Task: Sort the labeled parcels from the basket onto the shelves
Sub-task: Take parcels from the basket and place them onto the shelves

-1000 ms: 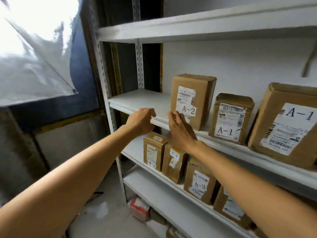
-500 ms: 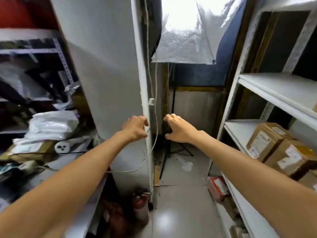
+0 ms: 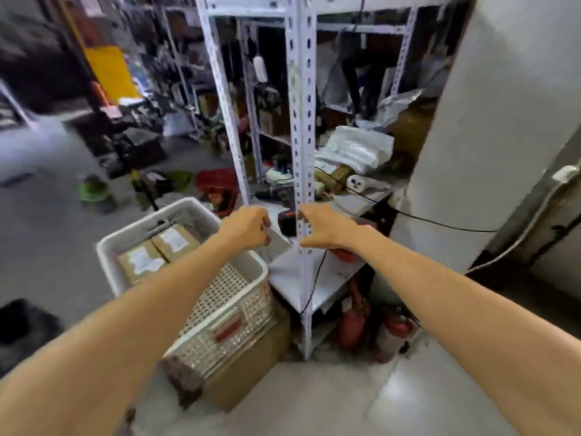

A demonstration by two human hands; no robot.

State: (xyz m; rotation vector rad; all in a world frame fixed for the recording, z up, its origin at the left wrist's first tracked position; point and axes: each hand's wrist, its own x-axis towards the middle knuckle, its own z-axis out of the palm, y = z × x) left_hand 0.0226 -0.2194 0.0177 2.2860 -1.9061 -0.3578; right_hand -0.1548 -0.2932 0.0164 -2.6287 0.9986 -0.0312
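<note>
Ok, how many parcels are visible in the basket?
2. Both lie side by side at the far end of the white basket: the left parcel and the right parcel. The left forearm covers part of it, so more may be hidden.

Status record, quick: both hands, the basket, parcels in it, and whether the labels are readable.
left hand: holds nothing, fingers loosely curled
right hand: holds nothing
basket: white, below and left of the hands
parcels in basket: two visible, nearer parcel and farther parcel, side by side, labels up
label text: too blurred to read
</note>
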